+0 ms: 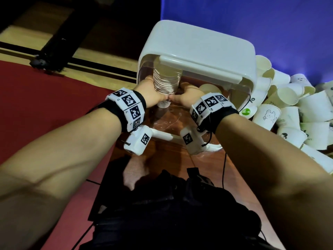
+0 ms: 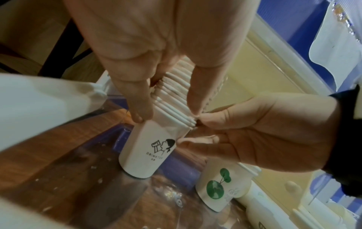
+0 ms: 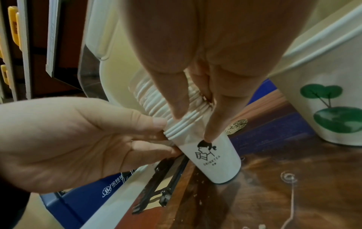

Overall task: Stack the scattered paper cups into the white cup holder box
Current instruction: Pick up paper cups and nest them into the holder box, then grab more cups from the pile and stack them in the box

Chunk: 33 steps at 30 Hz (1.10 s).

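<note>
The white cup holder box [image 1: 198, 46] stands ahead on the table, its front open. In its left side a tall stack of paper cups [image 1: 166, 80] hangs tilted, and the lowest cup [image 2: 149, 150] has a black "DRINKTEA" print. My left hand [image 1: 152, 93] grips the stack's lower rims from the left. My right hand [image 1: 186, 95] pinches the same rims from the right. In the left wrist view my left fingers [image 2: 137, 106] straddle the stack [image 2: 174, 103]. The right wrist view shows my right fingers [image 3: 176, 102] on the rims above the printed cup [image 3: 213, 158]. A second, green-printed cup [image 2: 221, 186] stands in the box's right side.
A heap of loose paper cups [image 1: 292, 109] lies right of the box, against the blue wall [image 1: 252, 18]. A red mat [image 1: 45, 105] covers the floor at left, with a dark stand [image 1: 52, 44] beyond it. Wooden tabletop [image 1: 180, 159] shows between my forearms.
</note>
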Each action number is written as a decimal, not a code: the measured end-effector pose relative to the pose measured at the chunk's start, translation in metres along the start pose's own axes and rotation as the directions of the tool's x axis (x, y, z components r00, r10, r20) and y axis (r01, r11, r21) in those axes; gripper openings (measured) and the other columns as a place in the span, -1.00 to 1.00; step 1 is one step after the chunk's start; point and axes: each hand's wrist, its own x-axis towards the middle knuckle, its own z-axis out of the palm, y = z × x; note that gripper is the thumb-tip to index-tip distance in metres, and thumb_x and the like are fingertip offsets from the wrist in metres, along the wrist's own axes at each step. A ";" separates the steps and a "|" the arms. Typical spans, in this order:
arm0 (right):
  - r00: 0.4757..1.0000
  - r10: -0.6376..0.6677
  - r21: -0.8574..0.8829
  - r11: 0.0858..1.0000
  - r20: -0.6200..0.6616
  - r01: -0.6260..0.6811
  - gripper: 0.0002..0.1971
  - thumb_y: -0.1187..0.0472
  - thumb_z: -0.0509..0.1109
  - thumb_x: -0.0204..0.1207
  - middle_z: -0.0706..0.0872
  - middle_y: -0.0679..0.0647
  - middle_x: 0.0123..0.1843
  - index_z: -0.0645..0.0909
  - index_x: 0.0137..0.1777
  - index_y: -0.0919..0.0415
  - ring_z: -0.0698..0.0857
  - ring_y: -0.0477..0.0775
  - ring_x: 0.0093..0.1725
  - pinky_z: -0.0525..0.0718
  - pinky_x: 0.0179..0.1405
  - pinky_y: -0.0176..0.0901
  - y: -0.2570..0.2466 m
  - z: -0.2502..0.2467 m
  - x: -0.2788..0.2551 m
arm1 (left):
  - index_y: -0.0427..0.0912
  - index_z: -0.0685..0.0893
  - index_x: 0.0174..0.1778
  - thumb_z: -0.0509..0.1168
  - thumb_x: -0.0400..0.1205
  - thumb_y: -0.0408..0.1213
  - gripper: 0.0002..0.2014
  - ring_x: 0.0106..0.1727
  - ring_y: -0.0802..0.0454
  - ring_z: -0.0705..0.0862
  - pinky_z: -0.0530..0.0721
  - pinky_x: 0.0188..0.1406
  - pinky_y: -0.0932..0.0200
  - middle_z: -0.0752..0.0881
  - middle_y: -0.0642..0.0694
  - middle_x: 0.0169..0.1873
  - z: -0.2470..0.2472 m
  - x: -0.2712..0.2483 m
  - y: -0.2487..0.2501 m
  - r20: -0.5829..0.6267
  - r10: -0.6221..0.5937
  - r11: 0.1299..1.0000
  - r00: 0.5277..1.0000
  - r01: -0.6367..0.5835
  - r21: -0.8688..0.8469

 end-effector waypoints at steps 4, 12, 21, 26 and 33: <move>1.000 0.021 0.170 0.985 0.018 -0.024 -0.42 0.11 0.37 0.53 0.57 0.14 0.41 0.31 0.51 0.25 0.58 0.12 0.34 0.50 0.28 -0.18 0.012 0.000 -0.010 | -0.26 0.28 0.49 0.41 0.49 -0.11 -0.29 0.38 -0.15 0.52 0.49 0.38 0.02 0.52 -0.21 0.40 -0.002 -0.010 -0.007 0.083 -0.033 0.998 0.996 0.029 0.048; 0.986 0.069 0.088 0.995 -0.152 -0.056 -0.36 0.11 0.35 0.53 0.38 0.19 0.55 0.22 0.55 0.27 0.39 0.15 0.50 0.33 0.42 -0.21 0.054 -0.021 -0.049 | -0.20 0.37 0.47 0.36 0.54 -0.09 -0.39 0.33 -0.07 0.58 0.53 0.32 0.13 0.57 -0.14 0.36 0.010 -0.034 0.007 0.253 0.047 0.988 0.966 -0.083 0.133; 0.944 0.317 0.145 0.942 -0.096 -0.302 -0.56 0.28 0.19 0.60 0.44 0.30 0.46 0.29 0.45 0.39 0.47 0.27 0.41 0.44 0.28 -0.10 0.064 -0.033 -0.030 | -0.23 0.13 0.59 0.34 0.54 -0.07 -0.23 0.51 -0.13 0.40 0.39 0.45 0.14 0.35 -0.19 0.54 0.053 -0.007 0.057 0.266 0.079 0.976 0.961 -0.128 0.176; 0.949 0.312 0.170 0.938 -0.040 -0.302 -0.58 0.34 0.14 0.62 0.43 0.24 0.48 0.31 0.48 0.34 0.45 0.21 0.44 0.44 0.30 -0.16 0.066 -0.031 -0.019 | -0.26 0.40 0.44 0.33 0.56 -0.16 -0.45 0.39 -0.14 0.50 0.43 0.11 0.21 0.50 -0.22 0.42 0.059 0.009 0.072 0.254 0.075 0.958 0.964 -0.140 0.248; 0.974 0.227 0.039 0.973 -0.018 -0.227 -0.63 0.32 0.19 0.58 0.54 0.26 0.38 0.46 0.37 0.35 0.52 0.21 0.34 0.33 -0.18 -0.33 0.071 -0.038 -0.030 | -0.27 0.51 0.35 0.36 0.53 -0.20 -0.52 0.28 -0.15 0.58 0.50 0.17 0.15 0.62 -0.23 0.29 0.052 0.001 0.064 0.272 0.089 0.958 0.958 -0.157 0.240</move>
